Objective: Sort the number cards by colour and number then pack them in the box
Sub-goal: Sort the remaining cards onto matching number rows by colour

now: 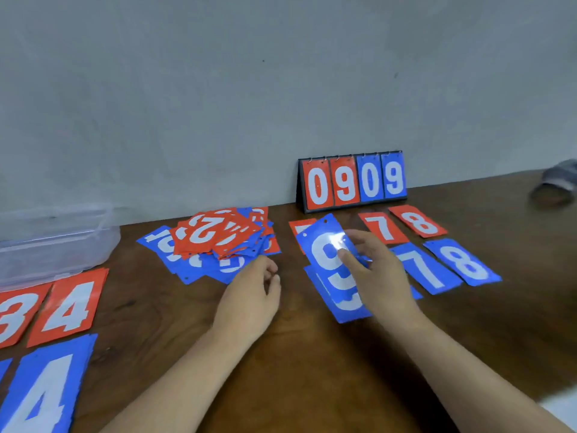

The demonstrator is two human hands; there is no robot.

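On the head camera I see the right hand (374,276) pinching a blue card (327,254) over a blue stack (346,307), probably to lay it in number order beside the blue seven (424,270). The left hand (249,295), loosely curled and empty, hovers by the unsorted pile (215,242). The box (56,245) sits far left.

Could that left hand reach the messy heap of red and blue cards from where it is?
Probably yes. The left hand holds nothing and sits right beside the near edge of the jumbled heap of red and blue number cards; nothing lies between them on the brown wooden table.
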